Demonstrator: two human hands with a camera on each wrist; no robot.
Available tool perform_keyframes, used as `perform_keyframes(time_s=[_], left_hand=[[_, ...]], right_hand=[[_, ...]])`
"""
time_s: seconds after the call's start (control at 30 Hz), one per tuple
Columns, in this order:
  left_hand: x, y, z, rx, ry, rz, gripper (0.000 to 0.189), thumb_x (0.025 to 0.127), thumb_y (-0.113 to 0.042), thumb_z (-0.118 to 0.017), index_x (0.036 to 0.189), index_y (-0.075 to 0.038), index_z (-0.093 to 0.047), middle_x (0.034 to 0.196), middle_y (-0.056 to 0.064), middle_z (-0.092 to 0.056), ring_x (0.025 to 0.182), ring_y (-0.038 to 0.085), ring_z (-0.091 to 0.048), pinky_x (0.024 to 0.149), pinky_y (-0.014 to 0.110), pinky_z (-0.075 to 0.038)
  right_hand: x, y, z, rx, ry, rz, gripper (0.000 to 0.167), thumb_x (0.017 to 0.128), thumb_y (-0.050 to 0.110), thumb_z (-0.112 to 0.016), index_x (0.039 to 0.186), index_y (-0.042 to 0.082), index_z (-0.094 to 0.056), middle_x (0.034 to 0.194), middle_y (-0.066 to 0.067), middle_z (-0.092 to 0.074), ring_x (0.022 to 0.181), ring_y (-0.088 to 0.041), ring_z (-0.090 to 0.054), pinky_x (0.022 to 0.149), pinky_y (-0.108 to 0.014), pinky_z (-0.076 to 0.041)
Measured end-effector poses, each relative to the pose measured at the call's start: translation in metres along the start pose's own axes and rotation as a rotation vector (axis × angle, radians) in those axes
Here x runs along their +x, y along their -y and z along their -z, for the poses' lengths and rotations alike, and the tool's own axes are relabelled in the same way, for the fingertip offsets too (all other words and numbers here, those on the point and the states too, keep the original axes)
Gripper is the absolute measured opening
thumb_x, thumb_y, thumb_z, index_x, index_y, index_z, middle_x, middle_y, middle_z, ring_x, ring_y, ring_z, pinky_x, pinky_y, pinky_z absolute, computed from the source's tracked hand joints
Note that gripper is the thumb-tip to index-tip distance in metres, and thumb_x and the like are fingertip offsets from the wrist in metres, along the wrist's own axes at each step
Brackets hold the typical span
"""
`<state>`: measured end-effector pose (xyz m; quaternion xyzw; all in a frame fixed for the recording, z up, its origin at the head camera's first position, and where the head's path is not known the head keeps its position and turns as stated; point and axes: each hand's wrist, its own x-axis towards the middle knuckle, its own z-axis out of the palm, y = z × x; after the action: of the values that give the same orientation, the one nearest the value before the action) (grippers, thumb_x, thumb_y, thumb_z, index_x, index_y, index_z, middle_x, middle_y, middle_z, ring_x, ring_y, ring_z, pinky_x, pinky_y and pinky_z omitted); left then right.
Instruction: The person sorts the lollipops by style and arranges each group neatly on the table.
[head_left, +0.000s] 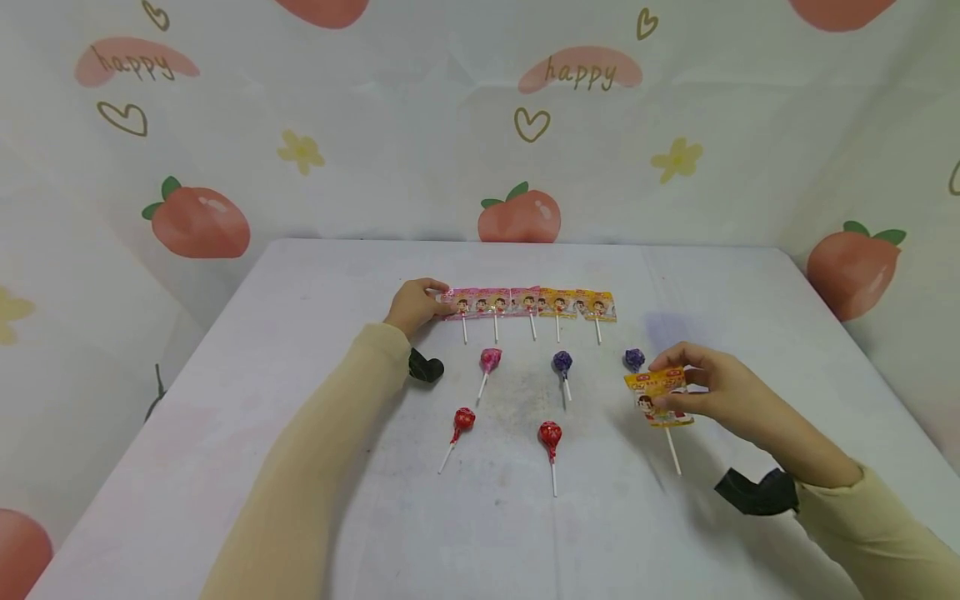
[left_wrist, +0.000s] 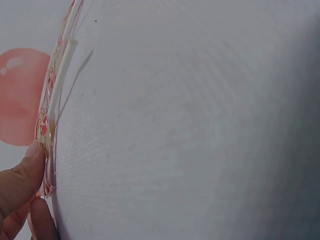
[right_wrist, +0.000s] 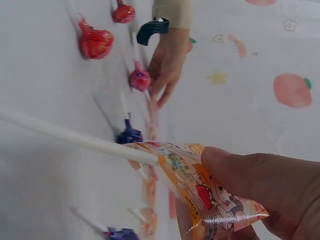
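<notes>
Right hand (head_left: 711,387): thumb and fingers nearly closed, pinching a yellow-orange plastic-wrapped flat lollipop (head_left: 651,385) with a white stick. It's held above the desk (head_left: 450,542), right side, stick angled down, near a purple round lollipop (head_left: 633,359). Wrapper glossy, part clear, crimped edges, cartoon child's face printed; small lettering, can't read it. Left hand (head_left: 412,307): thumb and fingers pinching the left end of a row of pink and yellow-orange flat-wrapped lollipops (head_left: 495,302), same face print. White fabric backdrop (head_left: 412,125) reads "happy", twice.
</notes>
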<state>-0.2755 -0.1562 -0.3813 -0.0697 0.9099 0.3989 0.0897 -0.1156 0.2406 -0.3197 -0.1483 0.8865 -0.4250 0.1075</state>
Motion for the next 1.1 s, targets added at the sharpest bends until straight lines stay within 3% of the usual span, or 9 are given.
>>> perform_keyframes(time_s=[0.23,0.33,0.5,0.57,0.77,1.0,1.1], left_hand=[[0.001,0.0,-0.001,-0.016,-0.006,0.004,0.045,0.084,-0.026,-0.077,0.125,-0.014,-0.064,0.093,0.006,-0.053,0.084,0.02,-0.044,0.081,0.032,-0.035],[0.001,0.0,-0.001,-0.015,-0.006,0.0,0.045,0.084,-0.026,-0.077,0.125,-0.014,-0.064,0.093,0.006,-0.053,0.085,0.02,-0.044,0.083,0.032,-0.035],[0.001,0.0,-0.001,-0.022,-0.007,-0.006,0.046,0.083,-0.025,-0.077,0.125,-0.013,-0.064,0.092,0.006,-0.054,0.084,0.02,-0.044,0.084,0.032,-0.036],[0.0,0.0,-0.001,-0.024,-0.009,-0.004,0.045,0.083,-0.025,-0.078,0.125,-0.013,-0.064,0.092,0.006,-0.053,0.084,0.02,-0.044,0.083,0.032,-0.035],[-0.001,0.0,-0.001,-0.006,-0.005,-0.008,0.045,0.084,-0.025,-0.076,0.126,-0.014,-0.064,0.099,0.008,-0.054,0.09,0.021,-0.044,0.088,0.034,-0.037],[0.001,0.0,0.0,-0.011,-0.006,-0.012,0.046,0.083,-0.026,-0.077,0.125,-0.013,-0.064,0.093,0.006,-0.053,0.087,0.02,-0.044,0.086,0.033,-0.035],[0.002,0.0,-0.001,-0.016,-0.002,-0.001,0.046,0.083,-0.026,-0.077,0.126,-0.014,-0.064,0.099,0.008,-0.055,0.09,0.021,-0.045,0.088,0.034,-0.036]], right_hand=[[0.014,0.009,0.016,-0.025,-0.062,-0.038,0.041,0.083,0.017,-0.077,0.116,0.002,-0.057,0.118,-0.01,-0.053,0.109,-0.036,-0.058,0.072,-0.021,-0.051],[0.021,0.01,0.024,-0.019,-0.081,-0.06,0.041,0.086,0.02,-0.075,0.118,0.004,-0.056,0.118,-0.004,-0.053,0.107,-0.029,-0.059,0.072,-0.02,-0.051],[0.035,0.009,0.035,0.01,-0.101,-0.098,0.043,0.087,0.024,-0.073,0.121,0.004,-0.054,0.11,0.008,-0.055,0.093,-0.003,-0.06,0.073,-0.02,-0.051],[0.041,0.008,0.038,0.022,-0.107,-0.115,0.046,0.087,0.026,-0.073,0.122,0.004,-0.053,0.112,0.007,-0.054,0.09,0.003,-0.06,0.073,-0.018,-0.05],[0.057,0.008,0.044,0.041,-0.133,-0.141,0.052,0.088,0.03,-0.072,0.128,0.005,-0.05,0.125,-0.006,-0.052,0.092,0.003,-0.059,0.075,-0.017,-0.049],[0.077,0.005,0.051,0.039,-0.138,-0.168,0.063,0.085,0.043,-0.072,0.132,0.01,-0.049,0.125,-0.003,-0.051,0.1,-0.002,-0.056,0.079,-0.017,-0.046],[0.087,0.0,0.054,0.033,-0.151,-0.175,0.064,0.085,0.046,-0.071,0.133,0.011,-0.048,0.123,-0.001,-0.053,0.1,-0.006,-0.054,0.082,-0.02,-0.044]])
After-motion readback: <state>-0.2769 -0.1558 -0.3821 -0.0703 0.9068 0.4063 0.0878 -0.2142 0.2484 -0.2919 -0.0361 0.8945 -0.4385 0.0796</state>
